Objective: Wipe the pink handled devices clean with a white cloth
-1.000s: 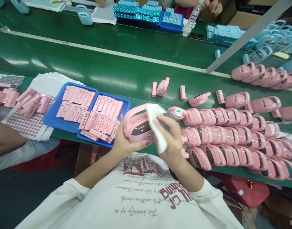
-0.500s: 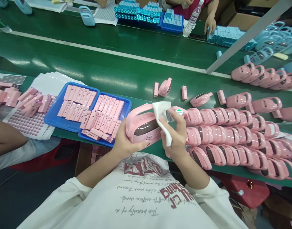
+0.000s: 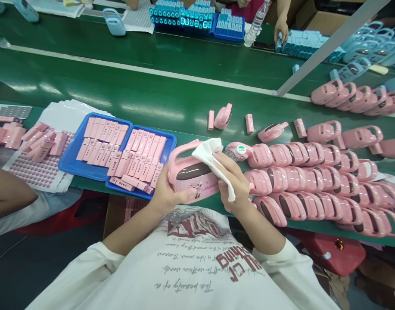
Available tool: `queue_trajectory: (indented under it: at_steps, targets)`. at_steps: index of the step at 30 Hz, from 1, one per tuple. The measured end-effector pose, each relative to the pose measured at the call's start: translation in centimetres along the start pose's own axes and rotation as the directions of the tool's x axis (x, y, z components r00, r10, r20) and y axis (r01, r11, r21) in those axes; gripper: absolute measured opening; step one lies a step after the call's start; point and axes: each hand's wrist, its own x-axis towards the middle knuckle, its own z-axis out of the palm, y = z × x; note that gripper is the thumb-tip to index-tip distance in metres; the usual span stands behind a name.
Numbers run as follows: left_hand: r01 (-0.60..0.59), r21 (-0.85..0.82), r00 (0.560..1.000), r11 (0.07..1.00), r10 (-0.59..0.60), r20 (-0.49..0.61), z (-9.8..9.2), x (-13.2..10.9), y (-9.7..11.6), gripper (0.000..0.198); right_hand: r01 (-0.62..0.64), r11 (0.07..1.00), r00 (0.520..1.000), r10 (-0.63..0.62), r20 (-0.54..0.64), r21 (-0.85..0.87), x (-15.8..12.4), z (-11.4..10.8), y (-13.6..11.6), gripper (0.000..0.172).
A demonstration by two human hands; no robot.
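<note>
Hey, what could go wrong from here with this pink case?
The left hand grips the pink case by one end, so it might slip if the cloth pushes hard. The right hand, holding that cloth, is near the rows of cases and could knock one.

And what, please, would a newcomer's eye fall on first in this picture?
Probably the rows of glossy pink handled cases, at the right. Then, near the centre, the left hand grips one more pink case while the right hand holds a white cloth at it. Farther left, two blue trays hold pink blocks.
</note>
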Motion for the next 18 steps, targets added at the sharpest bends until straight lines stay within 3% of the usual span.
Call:
queue_trajectory:
  at_steps: [7, 13, 15, 18]
  targets:
    - [-0.047, -0.058, 0.998, 0.997, 0.048, 0.029, -0.4, 0.5, 0.1, 0.058, -0.074, 0.997, 0.995, 0.076, -0.066, 0.037, -0.9, 0.7, 0.3, 0.045]
    - [-0.052, 0.011, 0.999, 0.999, 0.052, -0.005, -1.3, 0.6, -1.2, 0.056, 0.039, 0.997, 0.988, -0.029, 0.15, -0.065, 0.6, 0.7, -0.4, 0.044]
    - [-0.042, 0.0, 0.999, 0.999, 0.042, -0.035, -1.6, 0.7, -1.6, 0.058, 0.076, 0.996, 0.983, -0.069, 0.173, -0.037, 0.8, 1.0, 0.2, 0.042]
    - [0.046, -0.09, 0.996, 0.995, -0.052, -0.071, -1.6, 1.2, -1.8, 0.058, -0.078, 0.995, 0.996, 0.075, 0.057, 0.062, 0.6, 2.0, 1.3, 0.046]
